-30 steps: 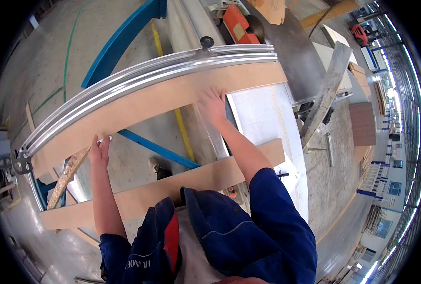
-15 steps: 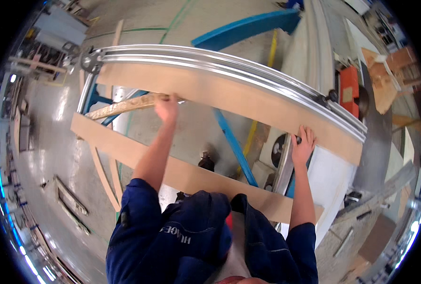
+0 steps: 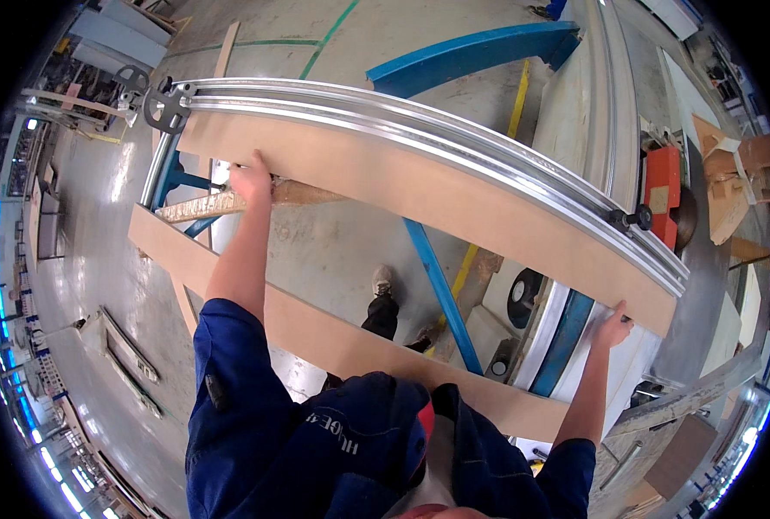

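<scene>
A long light-brown board (image 3: pixel 385 186) lies along the near side of a silver aluminium fence (image 3: pixel 359 112). My left hand (image 3: pixel 253 179) is closed on its near edge toward the left end, fingertips reaching onto the top face. Close to the board's right end, my right hand (image 3: pixel 612 329) grips the same edge; part of its fingers is hidden. A second brown board (image 3: pixel 342 333) lies nearer to me, passing beneath my left forearm.
Blue frame bars (image 3: pixel 441 290) and a wooden beam (image 3: pixel 203 206) cross below the boards. An orange-red saw guard (image 3: pixel 662 195) stands at the right, beside a dark table surface (image 3: pixel 692 303). A curved blue beam (image 3: pixel 471 56) lies beyond the fence. A metal frame (image 3: pixel 125 359) rests on the floor at left.
My left hand has moved left along the far board's edge. My right hand has moved right, toward that board's right end. More of my shoe shows between the boards.
</scene>
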`<state>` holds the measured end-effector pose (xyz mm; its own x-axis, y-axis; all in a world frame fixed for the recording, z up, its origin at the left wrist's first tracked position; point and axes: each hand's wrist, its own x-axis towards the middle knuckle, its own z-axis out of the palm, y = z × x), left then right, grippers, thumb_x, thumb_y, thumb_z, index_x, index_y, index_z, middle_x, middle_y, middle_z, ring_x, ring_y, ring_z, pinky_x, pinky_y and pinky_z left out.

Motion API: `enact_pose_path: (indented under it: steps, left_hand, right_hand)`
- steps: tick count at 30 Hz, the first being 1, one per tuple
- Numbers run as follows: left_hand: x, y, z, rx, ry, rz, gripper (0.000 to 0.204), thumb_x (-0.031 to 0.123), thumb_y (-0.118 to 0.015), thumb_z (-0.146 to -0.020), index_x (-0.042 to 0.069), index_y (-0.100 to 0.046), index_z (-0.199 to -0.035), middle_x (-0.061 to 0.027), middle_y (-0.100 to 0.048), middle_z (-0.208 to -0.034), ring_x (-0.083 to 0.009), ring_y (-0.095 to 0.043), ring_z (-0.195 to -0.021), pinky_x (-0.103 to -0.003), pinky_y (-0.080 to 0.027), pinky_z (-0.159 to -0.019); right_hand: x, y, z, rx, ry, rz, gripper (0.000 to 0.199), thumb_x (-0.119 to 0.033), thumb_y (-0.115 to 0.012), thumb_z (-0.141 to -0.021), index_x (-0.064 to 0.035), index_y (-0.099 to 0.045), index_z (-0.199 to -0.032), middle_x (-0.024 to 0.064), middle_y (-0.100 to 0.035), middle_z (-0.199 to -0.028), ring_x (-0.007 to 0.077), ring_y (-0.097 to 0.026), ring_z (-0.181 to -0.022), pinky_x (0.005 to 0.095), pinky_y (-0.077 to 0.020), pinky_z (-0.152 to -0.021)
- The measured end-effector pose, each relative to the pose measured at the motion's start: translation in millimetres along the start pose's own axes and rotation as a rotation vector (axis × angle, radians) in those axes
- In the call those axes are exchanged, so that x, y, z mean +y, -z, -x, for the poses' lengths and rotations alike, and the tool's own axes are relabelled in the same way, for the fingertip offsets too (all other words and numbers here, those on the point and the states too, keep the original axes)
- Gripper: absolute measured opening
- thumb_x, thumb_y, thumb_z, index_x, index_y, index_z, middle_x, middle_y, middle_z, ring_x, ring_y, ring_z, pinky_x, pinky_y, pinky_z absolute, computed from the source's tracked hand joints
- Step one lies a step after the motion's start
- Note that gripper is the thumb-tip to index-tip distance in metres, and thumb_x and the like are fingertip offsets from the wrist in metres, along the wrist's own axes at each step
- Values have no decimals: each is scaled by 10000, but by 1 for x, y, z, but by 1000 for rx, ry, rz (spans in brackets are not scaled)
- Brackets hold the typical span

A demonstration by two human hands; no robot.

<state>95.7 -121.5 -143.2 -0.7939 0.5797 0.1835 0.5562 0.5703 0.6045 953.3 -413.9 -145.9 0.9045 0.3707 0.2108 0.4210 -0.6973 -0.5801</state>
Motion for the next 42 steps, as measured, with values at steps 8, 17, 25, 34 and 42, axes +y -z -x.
enact_pose_path:
  steps: [8, 17, 25, 34, 42]
  left_hand:
    - [-6, 7, -13, 42, -60, 40, 676, 502, -676, -944, -66, -630, -1307, -267, -693, -1274, -413, -662, -1191, -477, -508, -1038]
    - [-103, -35, -99, -218, -624, -1028, 662, 331, -727, -937, 128, -477, -1515, -214, -717, -1139, -359, -740, -970, -474, -618, -768]
    - [-51, -14, -64, -142, -40, -131, 838, 643, -560, -963, -123, -648, -1289, -314, -683, -1251, -431, -656, -1160, -503, -483, -1045]
    - [-40, -11, -57, -143, 41, -13, 840, 635, -551, -962, -140, -643, -1271, -320, -674, -1260, -446, -655, -1139, -520, -488, -1032]
    - [-38, -7, -48, -102, -39, -102, 868, 635, -503, -985, -166, -612, -1301, -312, -667, -1294, -443, -641, -1188, -509, -480, -1037]
  right_hand:
    - [15, 0, -24, 4, -20, -209, 668, -493, -729, -935, 81, -652, -1268, 190, -733, -1157, 328, -683, -1075, 444, -512, -963]
    - [36, -4, -32, 142, -125, -63, 649, -543, -743, -896, 7, -672, -1233, 181, -704, -1214, 342, -642, -1153, 452, -472, -1020]
    - [3, 8, -20, 159, -73, 87, 882, -613, -669, -881, 56, -534, -1440, 280, -531, -1486, 430, -451, -1422, 487, -315, -1212]
    - [11, 6, -16, 77, -82, 130, 967, -666, -590, -936, 45, -392, -1560, 271, -354, -1638, 415, -288, -1541, 462, -210, -1276]
    - [24, 7, -23, 5, -91, 161, 964, -682, -589, -935, 6, -383, -1579, 268, -318, -1657, 425, -294, -1534, 475, -211, -1275]
